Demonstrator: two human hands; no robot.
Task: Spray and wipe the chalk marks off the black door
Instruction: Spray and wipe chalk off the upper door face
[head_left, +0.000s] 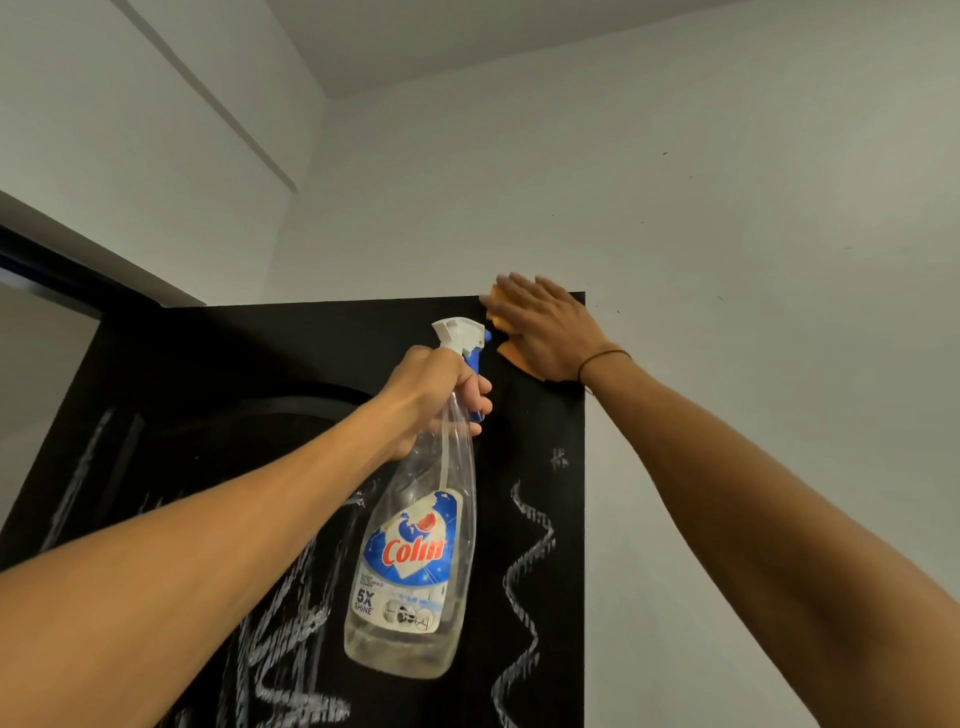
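Pressure matters: my right hand (545, 332) lies flat on the orange cloth (514, 358) at the black door's (234, 374) top corner — zigzag chalk marks (524, 587) wait below it. Left hand (441, 395) grips the clear spray bottle (415, 561).

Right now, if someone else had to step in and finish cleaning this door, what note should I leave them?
Left hand grips the neck of the clear plastic spray bottle with the white and blue trigger, held up in front of the door.
Right hand lies flat, pressing the orange cloth against the top right corner of the black door.
Done: the upper right strip around the cloth looks free of chalk.
Left: the white zigzag chalk line down the right edge, a small mark above it, and the chalk scribbles across the lower left. Spray those, then wipe downward.
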